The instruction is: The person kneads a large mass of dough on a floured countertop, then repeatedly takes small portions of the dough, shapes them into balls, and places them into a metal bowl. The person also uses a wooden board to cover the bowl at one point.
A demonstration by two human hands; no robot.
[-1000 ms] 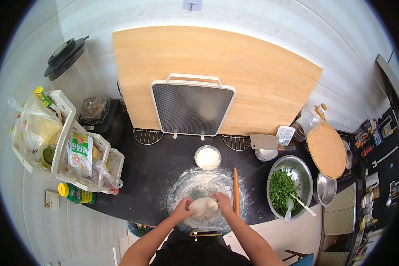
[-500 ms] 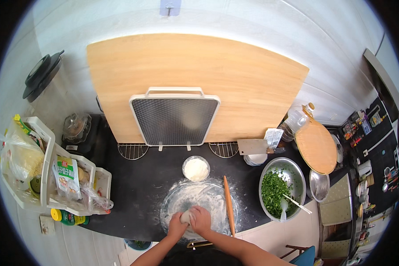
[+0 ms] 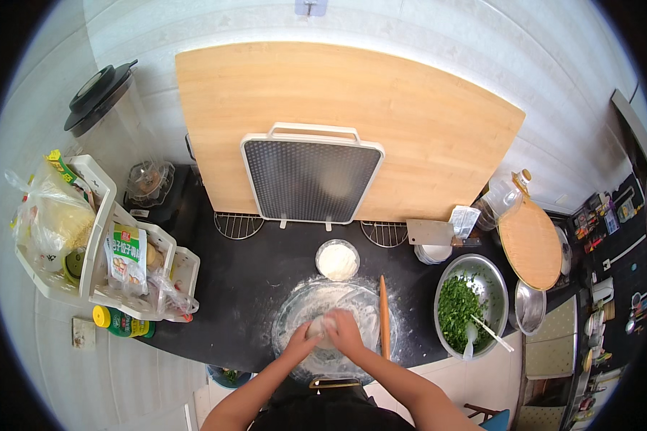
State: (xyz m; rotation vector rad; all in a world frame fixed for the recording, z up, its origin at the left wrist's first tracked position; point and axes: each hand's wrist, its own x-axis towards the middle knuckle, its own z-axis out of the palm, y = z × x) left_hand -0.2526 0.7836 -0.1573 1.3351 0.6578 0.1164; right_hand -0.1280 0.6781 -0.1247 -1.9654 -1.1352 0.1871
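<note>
Both of my hands are down on the floured glass board (image 3: pixel 305 302): my left hand (image 3: pixel 300 345) and right hand (image 3: pixel 345 334) press together, fingers curled narrowly around the pale dough lump (image 3: pixel 318 328) held between them. Just right of my right fingers lies the wooden rolling pin (image 3: pixel 384 316), and beyond it a metal bowl of chopped greens (image 3: pixel 459 312). Straight ahead of my fingertips sits a small bowl of flour (image 3: pixel 337 260).

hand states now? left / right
Left hand: cupped on the dough, over the floured bowl.
Right hand: pressed on the dough from the other side.
</note>
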